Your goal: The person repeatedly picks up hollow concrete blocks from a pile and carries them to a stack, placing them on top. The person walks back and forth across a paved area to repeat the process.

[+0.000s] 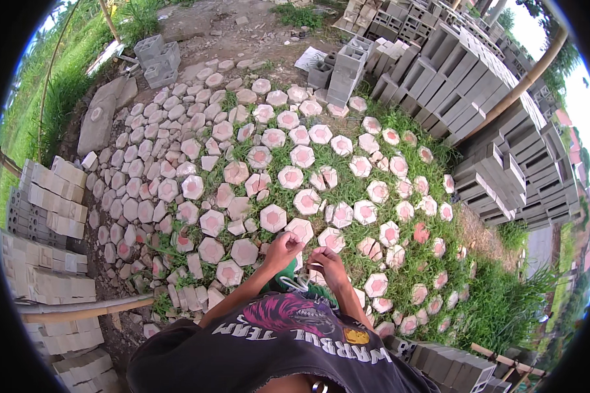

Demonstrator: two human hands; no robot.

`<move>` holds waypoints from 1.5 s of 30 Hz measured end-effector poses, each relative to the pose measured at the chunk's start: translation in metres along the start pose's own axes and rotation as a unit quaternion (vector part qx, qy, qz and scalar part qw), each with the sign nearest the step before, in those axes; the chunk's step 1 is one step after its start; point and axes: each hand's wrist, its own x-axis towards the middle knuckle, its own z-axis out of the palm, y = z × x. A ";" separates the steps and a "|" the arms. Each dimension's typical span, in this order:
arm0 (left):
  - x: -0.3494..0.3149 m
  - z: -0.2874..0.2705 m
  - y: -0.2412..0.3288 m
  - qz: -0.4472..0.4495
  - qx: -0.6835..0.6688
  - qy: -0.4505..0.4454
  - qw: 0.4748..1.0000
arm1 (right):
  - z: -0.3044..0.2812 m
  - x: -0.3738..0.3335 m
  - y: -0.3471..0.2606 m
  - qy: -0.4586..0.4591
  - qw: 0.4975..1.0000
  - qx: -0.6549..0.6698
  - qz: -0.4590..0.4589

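Right now the person's two hands meet nearly together in front of the waist, above a yard of six-sided pavers. The left hand [286,246] is curled up, fingers bent toward the palm; the right hand [328,266] sits just beside it, slightly nearer the body, its fingers bent too. From where I stand, I can't tell whether either one pinches something small. Past the left hand's knuckles lies the nearest paver [300,228], pale with a pink middle, flat on the ground, and another paver [332,240] lies just beyond the right hand. Green shorts [280,278] with a white drawstring [294,284] show below the wrists, under a dark printed shirt [255,347]. Grass [283,219] grows between the pavers. Hollow blocks [462,78] stand stacked off to the right, under a slanting pole [523,85], and more blocks [59,196] line the left side.
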 end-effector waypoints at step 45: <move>0.501 -0.124 0.023 -0.147 -0.064 0.251 0.955 | 0.099 0.549 -0.364 -0.195 0.953 -0.190 0.137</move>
